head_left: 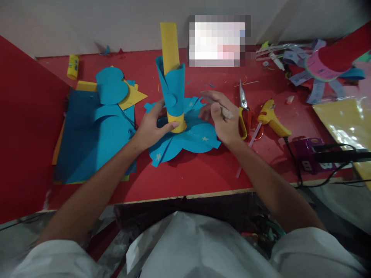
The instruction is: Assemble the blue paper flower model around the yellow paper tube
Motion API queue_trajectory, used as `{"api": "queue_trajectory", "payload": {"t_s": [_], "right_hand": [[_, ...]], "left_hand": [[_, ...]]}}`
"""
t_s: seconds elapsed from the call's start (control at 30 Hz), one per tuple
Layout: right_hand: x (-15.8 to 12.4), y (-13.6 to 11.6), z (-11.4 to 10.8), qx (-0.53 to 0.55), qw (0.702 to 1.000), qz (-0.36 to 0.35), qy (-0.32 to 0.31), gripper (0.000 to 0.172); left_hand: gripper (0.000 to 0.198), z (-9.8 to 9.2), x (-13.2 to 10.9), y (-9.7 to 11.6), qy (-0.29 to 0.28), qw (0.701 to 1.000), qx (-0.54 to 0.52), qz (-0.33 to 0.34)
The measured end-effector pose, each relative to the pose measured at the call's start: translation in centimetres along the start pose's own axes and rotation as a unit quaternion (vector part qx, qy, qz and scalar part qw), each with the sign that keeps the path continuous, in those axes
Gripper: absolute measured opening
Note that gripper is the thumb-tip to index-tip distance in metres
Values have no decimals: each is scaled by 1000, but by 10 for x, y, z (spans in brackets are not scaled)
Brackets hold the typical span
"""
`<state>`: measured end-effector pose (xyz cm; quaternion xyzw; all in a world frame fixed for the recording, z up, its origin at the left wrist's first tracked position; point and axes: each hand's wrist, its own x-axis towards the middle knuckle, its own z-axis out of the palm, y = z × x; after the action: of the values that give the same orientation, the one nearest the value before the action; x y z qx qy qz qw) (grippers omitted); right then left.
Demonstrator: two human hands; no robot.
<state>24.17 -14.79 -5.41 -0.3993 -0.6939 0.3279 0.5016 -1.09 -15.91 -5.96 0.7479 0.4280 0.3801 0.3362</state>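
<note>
White shirt (pixel 191 247) nearest; left hand (pixel 152 125) grasps paper tube (pixel 176 88) low down; right hand (pixel 225 121) near scissors (pixel 244 103), can't tell its grip

A red table (pixel 185 181) with a pale, worn front edge carries everything. Toward its left, overlapping blue paper sheets (pixel 78 135) lie over yellow ones, and a yellow glue stick (pixel 73 66) stands near the back corner. Mid-table, a lobed blue paper cutout (pixel 197 136) marked with pale stars rests on the surface. Right of it, scissors (pixel 243 101) with yellow and red handles lie just beside a yellow glue gun (pixel 272 117), its clear stick trailing toward the front edge. Farther right are a purple box (pixel 308 152) and a plastic-covered yellow sheet (pixel 342 119). Small paper scraps (pixel 121 51) dot the back.
</note>
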Motion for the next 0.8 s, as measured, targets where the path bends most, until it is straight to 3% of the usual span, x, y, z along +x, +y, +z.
{"api": "queue_trajectory", "payload": {"t_s": [0.13, 0.3, 0.47, 0.57, 0.8], "right_hand": [[-3, -8, -1, 5, 1000, -17, -10, 52], [-6, -19, -3, 26, 996, -22, -79, 37], [-2, -16, 0, 2, 983, -146, -110, 26], [-2, -16, 3, -7, 978, -182, -101, 20], [-10, -20, 2, -40, 984, -137, -110, 24]], "left_hand": [[72, -1, 2, 1, -16, 1000, 14, -8], [64, 1, 2, 0, 13, 999, 46, 3], [67, 2, 1, -9, 24, 1000, -5, -7], [68, 2, 1, -11, 26, 999, -39, 0], [72, 3, 1, -13, 25, 997, -67, -12]]}}
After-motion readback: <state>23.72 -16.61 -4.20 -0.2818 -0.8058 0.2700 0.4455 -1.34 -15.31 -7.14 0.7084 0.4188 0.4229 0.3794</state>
